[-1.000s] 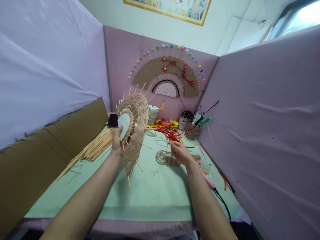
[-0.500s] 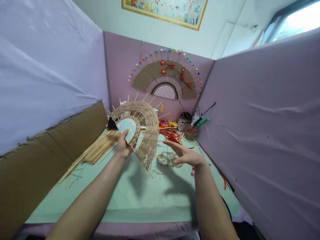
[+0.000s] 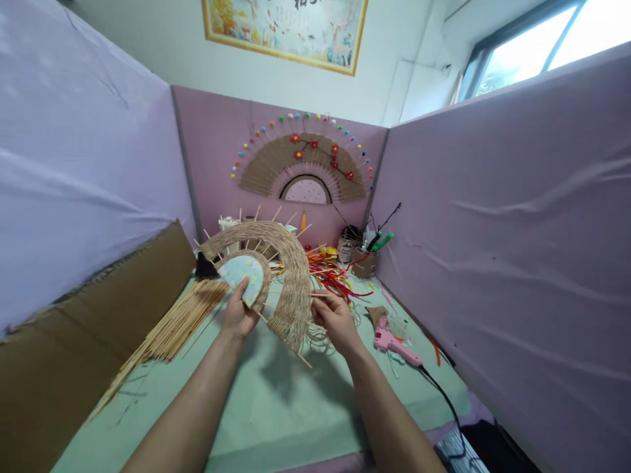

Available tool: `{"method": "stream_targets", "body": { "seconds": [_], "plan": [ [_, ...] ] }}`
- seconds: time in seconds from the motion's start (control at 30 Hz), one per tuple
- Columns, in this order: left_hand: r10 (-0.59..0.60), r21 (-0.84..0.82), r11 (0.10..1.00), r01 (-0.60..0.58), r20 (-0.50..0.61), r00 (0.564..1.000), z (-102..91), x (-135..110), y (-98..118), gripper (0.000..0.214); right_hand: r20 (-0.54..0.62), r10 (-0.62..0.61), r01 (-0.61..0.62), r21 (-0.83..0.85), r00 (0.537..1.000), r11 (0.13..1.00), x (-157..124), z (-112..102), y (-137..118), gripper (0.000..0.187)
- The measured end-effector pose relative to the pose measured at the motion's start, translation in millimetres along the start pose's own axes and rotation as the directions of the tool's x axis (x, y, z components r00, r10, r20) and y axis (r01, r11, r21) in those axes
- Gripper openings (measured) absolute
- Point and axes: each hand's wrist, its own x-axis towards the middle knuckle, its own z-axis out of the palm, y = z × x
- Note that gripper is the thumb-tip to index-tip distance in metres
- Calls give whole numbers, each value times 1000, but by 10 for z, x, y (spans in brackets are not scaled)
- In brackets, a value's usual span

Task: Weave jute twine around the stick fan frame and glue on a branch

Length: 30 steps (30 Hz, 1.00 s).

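Observation:
A woven twine fan (image 3: 294, 282) with thin wooden sticks poking out past its rim is held up over the table, tilted. My left hand (image 3: 240, 314) grips it at its pale, patterned half-round centre (image 3: 246, 274), thumb on the front. By the fan's right edge, my right hand (image 3: 338, 322) has its fingers pinched together beside the stick ends. What lies between those fingertips is too small to make out. Loose loops of twine (image 3: 315, 338) lie on the table behind the fan and right hand, partly hidden.
Many thin sticks (image 3: 172, 322) lie at left beside a cardboard strip (image 3: 98, 322). At right are a pink glue gun (image 3: 397, 345) with a cord and a pot of tools (image 3: 363, 263). Coloured pipe cleaners (image 3: 330, 272) lie behind. A finished fan (image 3: 266, 164) hangs on the back panel.
My right hand has moved left to the fan's edge, its spread fingers closing into a pinch. My left hand still holds the fan. The view has swung right, bringing the glue gun into sight.

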Motion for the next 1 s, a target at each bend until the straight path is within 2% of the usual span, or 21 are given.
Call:
{"method": "stream_targets", "body": {
  "seconds": [0.1, 0.27, 0.53, 0.63, 0.73, 0.87, 1.0],
  "plan": [
    [8, -19, 1000, -8, -9, 1000, -15, 31, 0, 24, -79, -95, 76, -218, 992, 973, -117, -75, -45, 28],
    [-24, 24, 999, 25, -42, 999, -30, 43, -30, 18, -124, -223, 132, -507, 967, 852, -345, -185, -175, 27],
    [16, 58, 998, -15, -30, 999, 19, -17, -69, 15, -8, -381, 257, -726, 924, 638, -565, -154, -317, 23],
    [54, 64, 997, -52, -26, 998, 15, -5, -86, 17, 55, -403, 282, -800, 913, 530, -600, -121, -341, 26],
    [88, 71, 994, -87, -16, 996, -13, 29, -110, 19, 77, -401, 275, -842, 913, 464, -617, -70, -359, 26],
    [136, 56, 989, -134, -25, 990, -26, 46, -112, 18, 100, -399, 293, -839, 912, 458, -625, 7, -373, 23],
    [130, 27, 991, -129, -39, 991, 13, 14, -71, 18, 89, -401, 320, -765, 912, 559, -640, 20, -346, 20]
  ]
}}
